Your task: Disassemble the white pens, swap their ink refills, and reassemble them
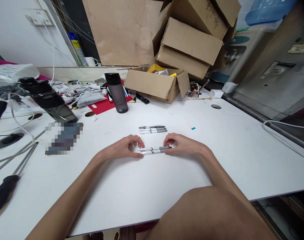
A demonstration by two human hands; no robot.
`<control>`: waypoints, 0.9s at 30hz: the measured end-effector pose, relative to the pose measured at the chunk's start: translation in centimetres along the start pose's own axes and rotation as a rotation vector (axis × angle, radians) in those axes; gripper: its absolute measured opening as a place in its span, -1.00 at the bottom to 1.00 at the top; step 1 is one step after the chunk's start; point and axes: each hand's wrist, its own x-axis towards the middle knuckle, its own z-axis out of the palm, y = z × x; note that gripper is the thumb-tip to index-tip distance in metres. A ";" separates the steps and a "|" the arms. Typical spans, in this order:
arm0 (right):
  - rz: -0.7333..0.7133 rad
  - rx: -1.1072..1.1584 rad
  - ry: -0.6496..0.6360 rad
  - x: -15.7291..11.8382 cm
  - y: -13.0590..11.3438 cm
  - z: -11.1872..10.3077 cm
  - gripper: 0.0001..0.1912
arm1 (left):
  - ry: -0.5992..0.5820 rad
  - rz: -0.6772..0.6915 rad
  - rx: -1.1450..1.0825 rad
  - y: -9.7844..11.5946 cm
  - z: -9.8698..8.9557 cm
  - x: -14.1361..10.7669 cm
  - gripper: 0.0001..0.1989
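Both hands rest at the near pens point(154, 151) on the white worktop point(152, 190), one at each end. The left hand point(127, 146) has its thumb and fingers curved around the clear ends, and the right hand point(180, 144) curls likewise about the grey ends; whether either set of fingers is clamped on the pens or only touching them, I cannot tell. These pens lie side by side, lengthwise between the hands. Just beyond them, a second group of pens point(152, 129) lies in a similar direction, apart from the fingers. A small blue scrap point(193, 128) is to the right of that group. Farther back stand a dark bottle point(119, 96) and an open cardboard box point(148, 83), with a black remote point(142, 98) between them. A screwdriver point(5, 193) lies at far left.
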 end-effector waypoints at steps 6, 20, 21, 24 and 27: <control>0.018 0.031 0.000 0.0 -0.1 -0.1 -0.78 | -0.018 0.000 0.012 0.3 -0.2 -0.1 -0.61; 0.162 0.137 0.349 0.7 1.5 -0.1 -0.75 | 0.218 -0.200 -0.291 0.1 -0.8 -0.3 -0.54; 0.174 0.120 0.378 0.9 1.7 0.0 -0.75 | 0.232 -0.225 -0.332 0.1 -0.8 -0.2 -0.52; 0.201 0.058 0.436 1.2 2.2 0.3 -0.72 | 0.260 -0.294 -0.419 0.2 -0.6 -0.1 -0.48; 0.202 0.002 0.454 1.5 2.6 0.6 -0.69 | 0.253 -0.343 -0.452 0.0 -0.3 0.1 -0.49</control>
